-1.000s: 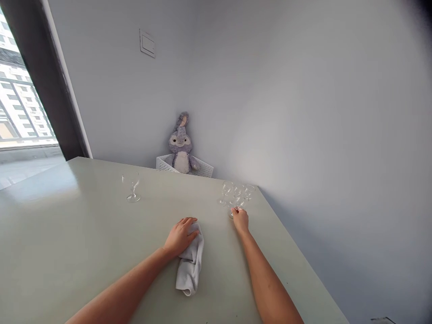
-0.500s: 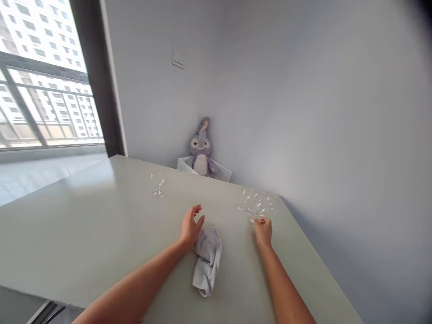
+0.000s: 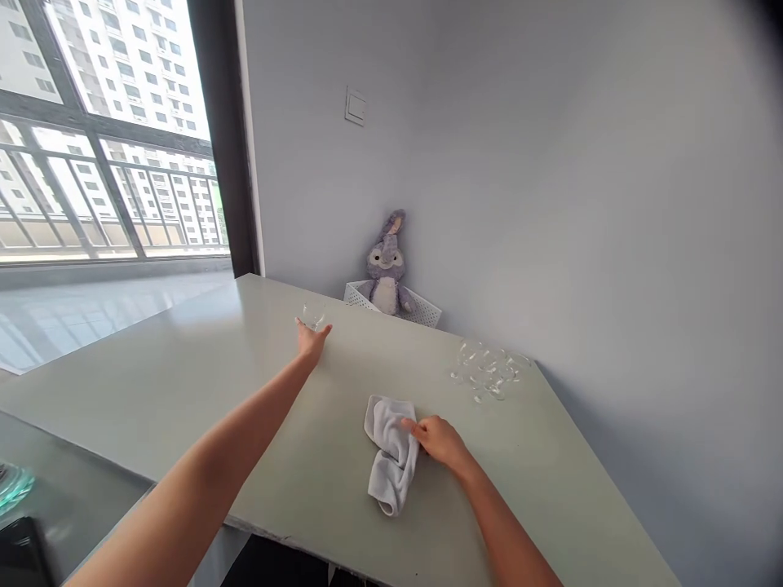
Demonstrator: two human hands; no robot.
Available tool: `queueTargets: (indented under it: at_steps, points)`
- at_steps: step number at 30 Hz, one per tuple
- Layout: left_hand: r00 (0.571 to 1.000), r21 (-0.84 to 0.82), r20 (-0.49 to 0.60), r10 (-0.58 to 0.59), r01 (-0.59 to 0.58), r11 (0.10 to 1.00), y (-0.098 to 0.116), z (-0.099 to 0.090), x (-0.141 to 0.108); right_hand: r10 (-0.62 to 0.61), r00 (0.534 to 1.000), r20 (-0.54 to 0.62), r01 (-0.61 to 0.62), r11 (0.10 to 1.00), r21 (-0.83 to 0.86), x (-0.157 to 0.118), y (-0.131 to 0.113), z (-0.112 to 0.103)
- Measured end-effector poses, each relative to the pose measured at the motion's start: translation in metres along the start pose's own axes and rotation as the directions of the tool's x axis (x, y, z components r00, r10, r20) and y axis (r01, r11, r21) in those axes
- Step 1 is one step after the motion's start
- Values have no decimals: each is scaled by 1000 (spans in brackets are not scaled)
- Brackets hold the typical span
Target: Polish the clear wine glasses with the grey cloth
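My left hand is stretched out to a clear stemmed glass on the far left of the table. Its thumb and fingers are spread on either side of the lower part of the glass; whether they touch it I cannot tell. My right hand grips the right edge of a crumpled light grey cloth, thumb on top, other fingers mostly hidden. The cloth lies on the table in front of me. A cluster of several clear stemmed glasses stands near the table's far right corner.
The pale table meets a grey wall on the right. Behind its far edge, a purple plush rabbit sits in a white perforated basket. At lower left are a dark object and greenish glass.
My left hand has moved from beside the cloth forward and left to the single glass. My right hand has left the glass cluster and taken hold of the cloth. The view has shifted left.
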State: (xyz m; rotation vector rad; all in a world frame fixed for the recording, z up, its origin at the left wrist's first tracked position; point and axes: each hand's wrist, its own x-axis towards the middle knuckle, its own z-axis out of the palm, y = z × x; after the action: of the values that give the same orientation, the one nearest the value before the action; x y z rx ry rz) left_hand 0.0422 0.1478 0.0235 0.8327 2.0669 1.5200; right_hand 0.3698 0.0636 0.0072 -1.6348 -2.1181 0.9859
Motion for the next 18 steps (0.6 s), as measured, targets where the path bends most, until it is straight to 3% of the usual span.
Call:
queueTargets:
  at_steps: [2,4,6,8,10,12,13,15,18]
  points:
    - [999,22,32,-8,8,1000,-1,-2,6,-42,999,-22,44,996,77,1,-6,6]
    - [998,35,57,1,-3,999,0,-3,9,-45,998,-53,59,954,295,2,-11,9]
    - [996,46,86,28,-32,998,2,-3,8,-7,998,-70,45,826,562,3,-15,10]
    - [991,62,118,67,-75,995,6,0,0,58,995,-86,29,637,770,7,-20,7]
    - [979,82,162,126,-140,987,10,5,-16,150,980,-131,44,478,877,12,-25,2]
    - [956,97,221,192,-217,971,14,12,-40,228,948,-222,112,415,903,19,-31,-6]
    - [942,102,247,227,-258,961,15,15,-54,251,923,-291,165,426,889,21,-34,-9]
    - [904,119,289,315,-361,925,14,21,-83,253,844,-472,282,539,794,22,-41,-15]
    - [764,217,327,557,-634,742,8,28,-119,151,684,-714,379,762,525,15,-54,-13]
